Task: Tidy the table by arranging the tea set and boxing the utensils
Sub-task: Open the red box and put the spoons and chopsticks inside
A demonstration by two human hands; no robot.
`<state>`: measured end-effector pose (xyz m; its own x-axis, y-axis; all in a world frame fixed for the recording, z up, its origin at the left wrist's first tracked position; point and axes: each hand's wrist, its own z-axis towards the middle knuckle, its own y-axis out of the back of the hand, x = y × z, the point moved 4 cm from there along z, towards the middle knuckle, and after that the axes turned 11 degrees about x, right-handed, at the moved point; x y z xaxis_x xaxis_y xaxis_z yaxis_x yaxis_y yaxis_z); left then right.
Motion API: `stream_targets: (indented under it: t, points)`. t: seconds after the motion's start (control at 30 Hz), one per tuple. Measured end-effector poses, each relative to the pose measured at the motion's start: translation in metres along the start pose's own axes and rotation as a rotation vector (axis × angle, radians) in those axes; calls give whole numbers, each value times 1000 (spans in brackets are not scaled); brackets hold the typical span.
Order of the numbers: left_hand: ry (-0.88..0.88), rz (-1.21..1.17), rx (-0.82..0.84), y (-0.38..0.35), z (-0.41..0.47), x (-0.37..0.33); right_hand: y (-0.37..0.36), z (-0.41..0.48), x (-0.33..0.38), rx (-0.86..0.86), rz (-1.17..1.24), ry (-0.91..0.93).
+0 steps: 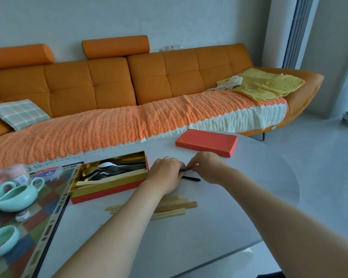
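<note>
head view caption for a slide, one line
Left hand and right hand meet over a black utensil beside the open utensil box, wooden chopsticks loose on the table, red lid apart.

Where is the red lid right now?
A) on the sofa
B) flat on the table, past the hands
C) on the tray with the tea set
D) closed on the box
B: the lid lies flat on the table, beyond the left hand and right hand, which pinch a black utensil, while the box sits open.
</note>
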<state>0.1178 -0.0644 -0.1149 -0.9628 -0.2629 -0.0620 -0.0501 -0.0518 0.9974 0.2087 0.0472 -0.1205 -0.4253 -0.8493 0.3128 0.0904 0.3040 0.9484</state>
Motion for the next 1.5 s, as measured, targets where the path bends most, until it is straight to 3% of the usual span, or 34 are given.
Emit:
stream_targets:
  t: [0.07,0.23,0.47,0.57,0.67,0.87,1.23,1.5]
  points:
    - [10,-45,-115,6,-5,4,3,0,5,-8,79,36]
    - [142,-427,-286,24,-22,34,16,3,23,-121,320,82]
    - [368,-724,-443,44,-67,93,16,19,79,-168,385,201]
    - [426,-739,-475,50,-85,119,14,33,110,-159,294,264]
    - [433,-661,-427,50,-97,141,7,50,133,-135,148,291]
    - [420,-303,-294,26,-114,179,-5,78,149,-65,46,162]
    - [335,-154,-29,22,-99,185,-18,100,176,-55,-286,27]
    - [333,-174,45,21,-91,187,-22,97,176,-1,-158,125]
